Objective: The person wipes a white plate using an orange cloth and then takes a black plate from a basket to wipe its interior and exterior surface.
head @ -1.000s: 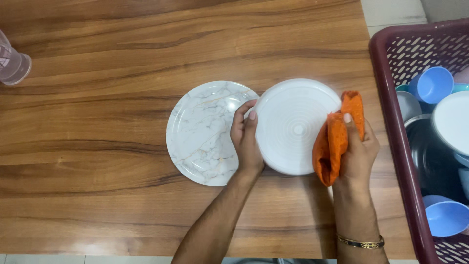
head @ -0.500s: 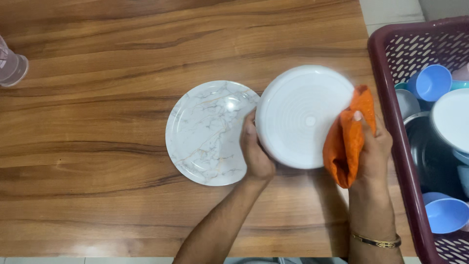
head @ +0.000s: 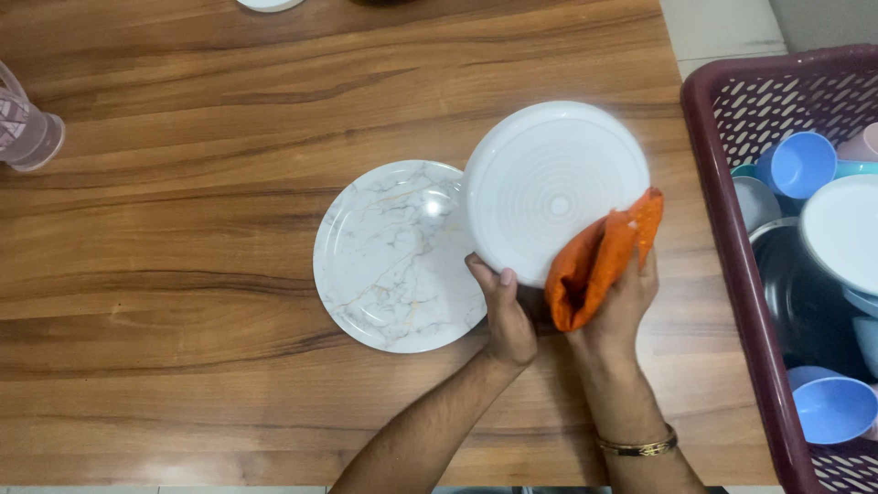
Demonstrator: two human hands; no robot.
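My left hand (head: 506, 311) grips the lower left rim of a white ridged plate (head: 549, 183), held tilted above the wooden table (head: 183, 274). My right hand (head: 617, 306) presses an orange cloth (head: 594, 261) against the plate's lower right edge. A marble-patterned plate (head: 389, 256) lies flat on the table just left of both hands, its right side partly covered by the white plate.
A maroon plastic basket (head: 722, 210) stands at the right with blue cups (head: 796, 165), a white plate (head: 846, 229) and a steel vessel (head: 805, 302) inside. A clear pinkish container (head: 26, 128) sits at the far left edge. A gold bracelet (head: 640, 446) circles my right wrist.
The white plate has turned and risen toward the far side. My right hand with the cloth slid from the plate's right edge down to its lower edge; my left hand shifted lower.
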